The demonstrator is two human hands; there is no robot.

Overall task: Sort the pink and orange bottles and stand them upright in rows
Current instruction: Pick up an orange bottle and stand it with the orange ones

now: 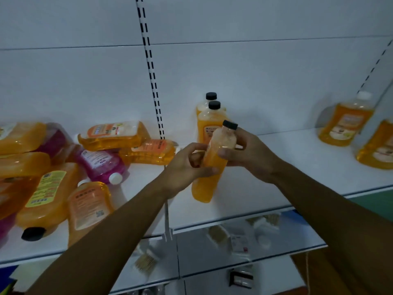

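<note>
— Two hands hold one orange bottle (214,158) up over the white shelf (276,188). See it?

— Yes. It has a black cap (230,124) and it leans, with the cap up and to the right.

— Where are the fingers on it?

— The left hand (187,165) is on the left side, down near the middle. Its fingers (197,146) curl round the back and its thumb lies across the front. The right hand (248,154) is on the right side, higher up, near the neck. Its thumb (223,153) presses on the front and one finger pokes up just beside the cap.

— So both hands are gripping the same bottle?

— Yes, both wrap round it. The bottom of the bottle hangs below the hands, and I cannot tell if it touches the shelf.

— What is behind it?

— Two orange bottles with black caps (209,118) stand up straight in a line by the back wall (255,71).

— And on the left?

— Lots of bottles lie on their sides in a messy pile (63,167). Most are orange. One pink bottle (100,165) with a white cap lies in the middle of them.

— On the right?

— Two big orange bottles (346,122) stand far off at the end of the shelf.

— Anything down low?

— A lower shelf (202,252) holds small packets. They are too blurry to tell.
</note>
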